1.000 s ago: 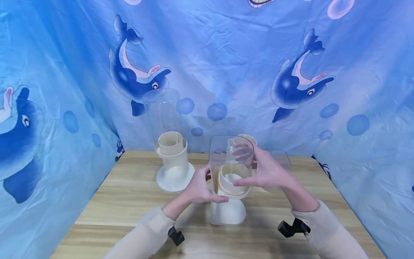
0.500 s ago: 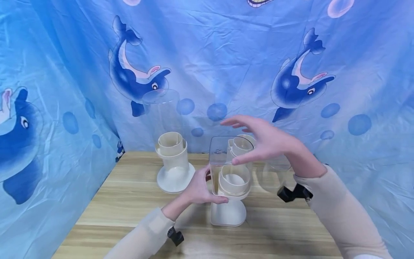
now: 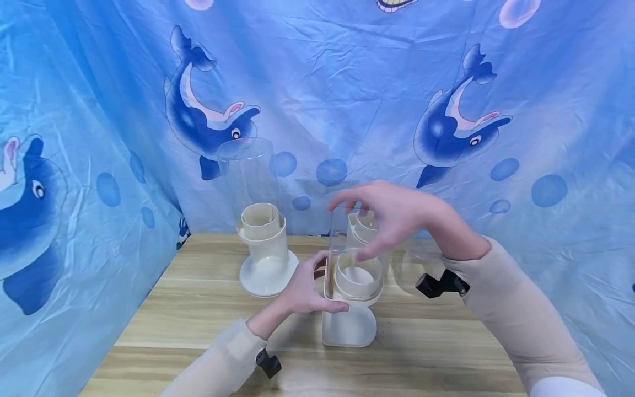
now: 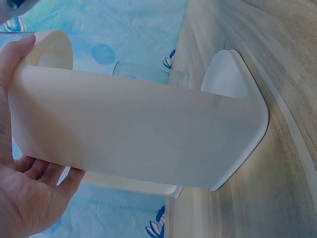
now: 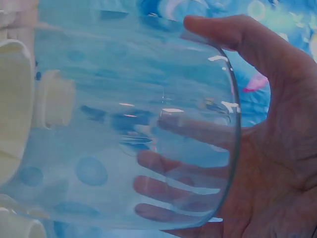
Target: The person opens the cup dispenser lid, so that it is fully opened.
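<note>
My left hand (image 3: 310, 286) grips the upper part of a cream stand (image 3: 349, 328) with a flat foot, standing upright on the table. In the left wrist view the fingers and thumb wrap the sides of its smooth body (image 4: 124, 124). A clear, open-topped container (image 3: 339, 231) rises from the stand around a cream inner ring (image 3: 358, 275). Over its top, my right hand (image 3: 397, 215) holds the rim end. The right wrist view has several fingers behind the clear wall (image 5: 109, 163) and the thumb at the opposite edge.
A second cream stand (image 3: 270, 259) with a tall clear cylinder (image 3: 250, 176) is at the left. Another cream piece (image 3: 353, 226) is partly hidden behind the container. Another clear vessel (image 3: 409, 270) is behind at the right. A blue dolphin-print curtain (image 3: 317, 110) surrounds the wooden table (image 3: 198, 309).
My right hand left the container's side, rose with spread fingers, then came onto its top. The clear container has turned or shifted slightly. My left hand stays on the stand.
</note>
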A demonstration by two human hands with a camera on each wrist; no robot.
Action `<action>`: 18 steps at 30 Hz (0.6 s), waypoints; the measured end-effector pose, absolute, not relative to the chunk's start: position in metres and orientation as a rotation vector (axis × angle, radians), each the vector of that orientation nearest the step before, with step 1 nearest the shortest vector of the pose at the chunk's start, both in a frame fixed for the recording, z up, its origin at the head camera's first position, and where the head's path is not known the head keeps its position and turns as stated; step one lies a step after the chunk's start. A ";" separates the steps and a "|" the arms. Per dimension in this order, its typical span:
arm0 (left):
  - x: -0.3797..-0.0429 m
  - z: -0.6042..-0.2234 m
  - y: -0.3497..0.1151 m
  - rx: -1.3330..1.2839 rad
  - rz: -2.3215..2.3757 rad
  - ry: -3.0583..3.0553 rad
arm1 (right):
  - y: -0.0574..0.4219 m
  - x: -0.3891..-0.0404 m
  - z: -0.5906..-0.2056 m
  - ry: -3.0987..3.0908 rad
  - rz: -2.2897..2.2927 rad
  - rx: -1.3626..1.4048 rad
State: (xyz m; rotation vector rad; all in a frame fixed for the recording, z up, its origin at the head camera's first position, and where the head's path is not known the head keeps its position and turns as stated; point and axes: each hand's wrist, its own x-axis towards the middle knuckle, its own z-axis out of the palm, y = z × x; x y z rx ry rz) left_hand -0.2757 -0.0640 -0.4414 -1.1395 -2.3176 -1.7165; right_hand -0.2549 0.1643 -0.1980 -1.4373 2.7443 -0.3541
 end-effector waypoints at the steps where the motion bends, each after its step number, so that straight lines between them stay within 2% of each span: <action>1: -0.275 -0.441 -0.066 -1.126 -1.717 -2.322 | 0.169 -0.253 -0.195 2.766 -0.375 -1.432; 8: -0.270 -0.439 -0.067 -1.084 -1.704 -2.350 | 0.212 -0.238 -0.169 2.939 -0.565 -1.208; 18: -0.270 -0.438 -0.067 -1.057 -1.726 -2.386 | 0.243 -0.236 -0.162 3.191 -0.552 -0.637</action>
